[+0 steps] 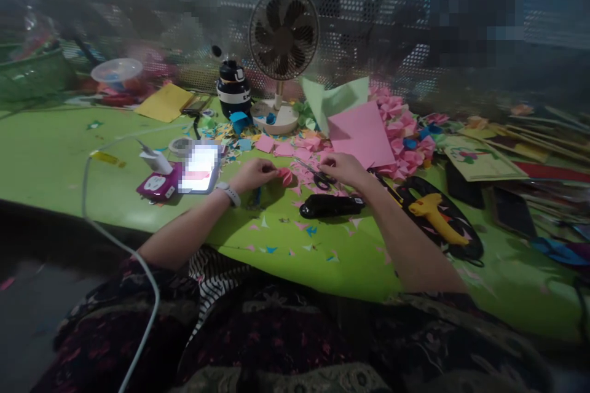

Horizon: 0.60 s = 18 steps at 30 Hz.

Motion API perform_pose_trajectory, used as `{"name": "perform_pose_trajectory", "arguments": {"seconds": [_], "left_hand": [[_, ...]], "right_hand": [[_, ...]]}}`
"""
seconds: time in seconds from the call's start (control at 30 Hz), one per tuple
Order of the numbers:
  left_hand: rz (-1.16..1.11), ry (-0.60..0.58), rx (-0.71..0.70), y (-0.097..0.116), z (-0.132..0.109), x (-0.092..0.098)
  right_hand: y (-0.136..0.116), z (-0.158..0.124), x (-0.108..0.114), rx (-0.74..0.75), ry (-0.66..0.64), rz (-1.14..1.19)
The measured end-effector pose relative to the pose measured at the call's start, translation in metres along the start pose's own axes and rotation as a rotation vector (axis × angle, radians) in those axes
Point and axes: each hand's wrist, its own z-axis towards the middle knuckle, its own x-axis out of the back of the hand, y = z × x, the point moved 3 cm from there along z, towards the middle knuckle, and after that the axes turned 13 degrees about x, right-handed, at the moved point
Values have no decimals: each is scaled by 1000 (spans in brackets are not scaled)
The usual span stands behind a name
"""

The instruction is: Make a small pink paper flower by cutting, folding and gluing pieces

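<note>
Pink folded-paper piece (286, 177) is sitting in the pinching fingertips of the left hand (253, 174), just beside the scissors (322, 180). The right hand (343, 168) is curling near their handles; whether it is gripping anything, I cannot tell.

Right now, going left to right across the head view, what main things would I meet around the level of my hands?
Purple socket box → lit phone → left hand → folded pink paper → scissors → yellow glue gun.
</note>
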Motion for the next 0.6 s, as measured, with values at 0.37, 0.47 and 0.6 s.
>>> {"name": "perform_pose_trajectory", "arguments": {"seconds": [0.37,0.47,0.6], "left_hand": [[155,55,-1,5,0,-2],[173,61,-14,4,0,-2],[178,78,-26,5,0,-2]], "right_hand": [[-2,4,-9,56,51,18],[-7,2,-9,76,56,29],[-11,-1,-8,83,73,34]]}}
